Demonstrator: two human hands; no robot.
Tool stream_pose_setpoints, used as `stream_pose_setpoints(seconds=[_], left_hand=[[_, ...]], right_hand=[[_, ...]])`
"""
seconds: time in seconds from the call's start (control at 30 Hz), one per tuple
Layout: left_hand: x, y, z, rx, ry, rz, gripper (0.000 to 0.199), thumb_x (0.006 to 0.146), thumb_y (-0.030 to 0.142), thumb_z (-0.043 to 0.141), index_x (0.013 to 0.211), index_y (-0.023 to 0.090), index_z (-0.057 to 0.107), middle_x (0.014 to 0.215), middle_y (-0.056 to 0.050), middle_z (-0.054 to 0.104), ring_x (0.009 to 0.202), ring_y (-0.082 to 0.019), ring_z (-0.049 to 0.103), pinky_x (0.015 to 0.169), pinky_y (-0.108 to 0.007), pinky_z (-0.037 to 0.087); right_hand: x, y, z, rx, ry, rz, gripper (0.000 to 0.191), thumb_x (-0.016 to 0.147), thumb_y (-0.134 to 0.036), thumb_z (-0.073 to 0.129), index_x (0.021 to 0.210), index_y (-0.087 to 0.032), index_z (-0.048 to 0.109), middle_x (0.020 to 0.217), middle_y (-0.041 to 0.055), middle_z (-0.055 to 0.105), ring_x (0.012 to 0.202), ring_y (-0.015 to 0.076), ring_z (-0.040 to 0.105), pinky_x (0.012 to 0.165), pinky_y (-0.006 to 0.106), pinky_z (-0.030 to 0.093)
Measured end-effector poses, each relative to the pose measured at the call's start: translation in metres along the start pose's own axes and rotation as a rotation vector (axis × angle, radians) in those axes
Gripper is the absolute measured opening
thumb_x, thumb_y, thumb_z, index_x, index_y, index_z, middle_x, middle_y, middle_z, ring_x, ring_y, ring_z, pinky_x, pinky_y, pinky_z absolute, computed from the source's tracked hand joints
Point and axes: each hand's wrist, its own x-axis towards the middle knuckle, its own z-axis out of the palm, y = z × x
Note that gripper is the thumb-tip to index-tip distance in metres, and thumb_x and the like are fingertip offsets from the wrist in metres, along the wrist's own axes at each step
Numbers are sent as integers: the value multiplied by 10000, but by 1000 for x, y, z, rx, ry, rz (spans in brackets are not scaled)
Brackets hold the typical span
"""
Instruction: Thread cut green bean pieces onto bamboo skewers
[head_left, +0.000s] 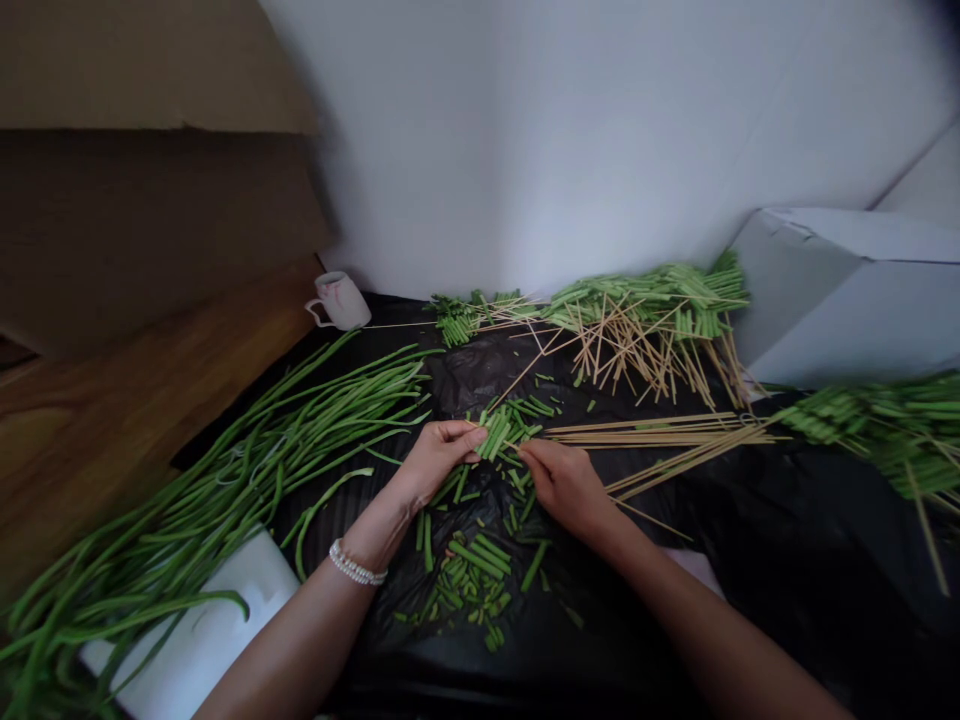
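Left hand [439, 462] curled nearly shut around short green bean pieces [499, 432] between both hands, right hand [566, 490] pinching something too small to tell at their end, long beans [225, 470] at nine o'clock, bamboo skewers [660, 432] at three, piles apart, maybe for easy reach.

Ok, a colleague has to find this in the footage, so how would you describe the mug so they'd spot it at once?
Start at the white wall and follow its foot left to where the black plastic sheet meets the wooden surface. A white mug sits in that corner, handle to the left. It is the only cup in view, with a pinkish mark on its side, just beyond the long green beans.
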Motion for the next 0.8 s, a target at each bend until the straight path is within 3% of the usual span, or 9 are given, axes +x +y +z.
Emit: stream_pose_setpoints(seconds=[0.1,0.27,0.43,0.6,0.8], left_hand=[[-2,8,-6,112,-52,15,314,649,445,764,728,143,727,685,-14,661,633,-107,552,663,-238,456],[-1,17,-31,544,-55,169,364,716,487,681,821,140,714,739,-33,681,672,-144,564,651,-256,419],[0,14,-55,892,-181,94,346,671,505,685,697,160,687,647,-8,648,608,-146,540,559,-239,358],[-2,12,-62,978,-250,42,278,582,457,741,672,197,702,604,7,644,557,-139,533,508,-234,297],[-4,9,-58,863,-259,57,255,533,427,770,635,207,695,561,16,629,522,-133,508,494,-234,279]], right_hand=[[1,-2,-4,-81,14,-38,243,946,-207,384,905,-200,623,825,27,676,770,128,612,687,215,390],[1,2,-12,-312,70,-82,249,921,-164,400,971,-195,642,792,26,659,708,129,589,646,226,368],[1,8,-13,-370,70,-85,253,913,-158,405,978,-192,647,778,21,649,695,125,576,633,234,351],[1,6,-12,-387,59,-88,249,925,-177,403,971,-194,646,771,15,643,670,121,566,615,239,331],[1,5,-11,-390,62,-99,256,929,-179,395,958,-192,649,744,14,630,650,118,554,604,246,320]])
